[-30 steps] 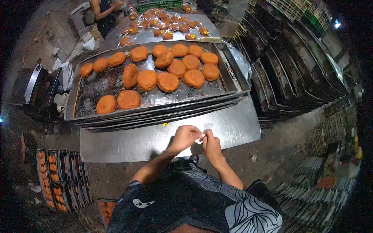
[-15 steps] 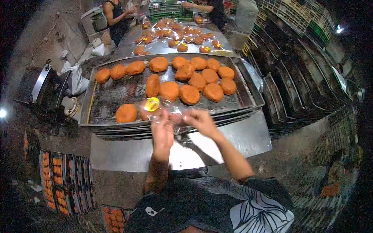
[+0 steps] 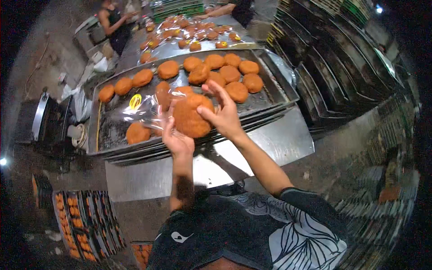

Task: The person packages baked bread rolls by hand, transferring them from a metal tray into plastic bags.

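A round, orange-brown bun (image 3: 193, 118) is raised over the front edge of a dark metal tray (image 3: 100, 139). My right hand (image 3: 225, 116) is closed on its right side, with the thumb across its face. On the left, my left hand (image 3: 179, 140) grips a clear plastic bag (image 3: 153, 113) bearing a yellow round label (image 3: 135, 101). The bag stretches leftward over the tray, its near end against the bun. How far the bun sits inside the bag cannot be made out. Several loose buns (image 3: 236, 92) lie on the tray.
Bagged buns (image 3: 183, 32) cover the metal table behind the tray, near green crates (image 3: 176, 11). Two people stand at its far end, one (image 3: 114, 22) at left, another's arm (image 3: 218, 11) at right. Stacked dark trays (image 3: 333, 76) line the right. Racked buns (image 3: 74, 220) stand lower left.
My right hand has left the bag's opening and now holds a bun against it. The bag has swung left and spread out in my left hand. The view has tilted slightly.
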